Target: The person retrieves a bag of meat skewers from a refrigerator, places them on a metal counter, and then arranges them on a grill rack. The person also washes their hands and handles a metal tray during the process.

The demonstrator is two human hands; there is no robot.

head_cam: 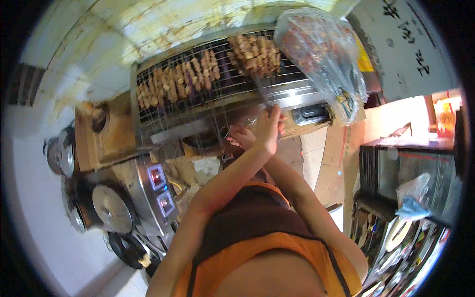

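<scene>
My forearms cross in front of the grill. My left hand [272, 126] is closed round a long dark tool [262, 91], whose far end reaches a dense bunch of meat skewers [256, 54] at the grill's right. Lower and to the left, my right hand [242, 137] has its fingers curled near thin skewer ends at the grill's front edge; blur hides whether it grips any. A looser row of meat skewers [178, 81] lies across the wire grate on the left, sticks pointing towards me. The grill's metal front rim [293, 92] runs below the grate.
A clear plastic bag of skewers [319, 48] lies over the grill's right end, above a plastic container [311, 113]. At left are a cardboard box [115, 130], a steel unit with lit switches [148, 196] and lidded pots [111, 208]. A glass cabinet [415, 174] stands right.
</scene>
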